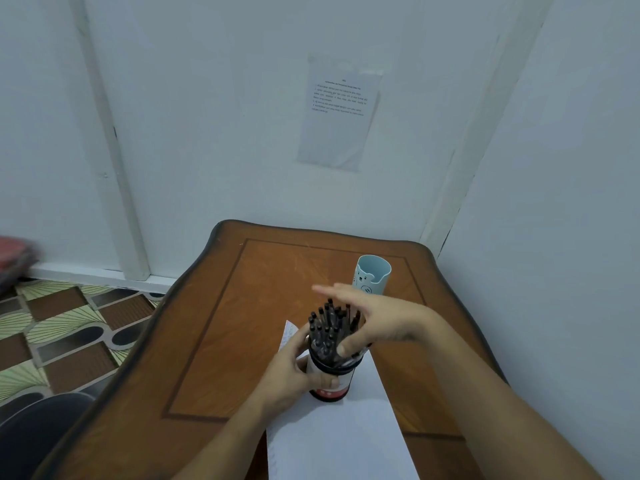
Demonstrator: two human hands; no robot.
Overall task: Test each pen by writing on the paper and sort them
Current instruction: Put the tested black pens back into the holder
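Observation:
A round white and red pen cup (330, 384) with a dark rim stands on a white sheet of paper (332, 441) on the wooden table (214, 327). Several black-capped pens (327, 327) stick up out of it. My left hand (294, 368) grips the cup's side from the left. My right hand (367, 320) hovers over the pen tops, fingers stretched out flat and thumb by the cup's rim; I see no pen in it. A light blue cup with a bear face (372, 275) stands behind, and I see nothing in it.
The table sits in a corner against white walls, with a printed sheet (337, 109) taped above it. Patterned floor tiles (69, 327) lie to the left, a dark rounded object (38, 424) at the lower left, and a blurred red thing (14, 254) at the left edge.

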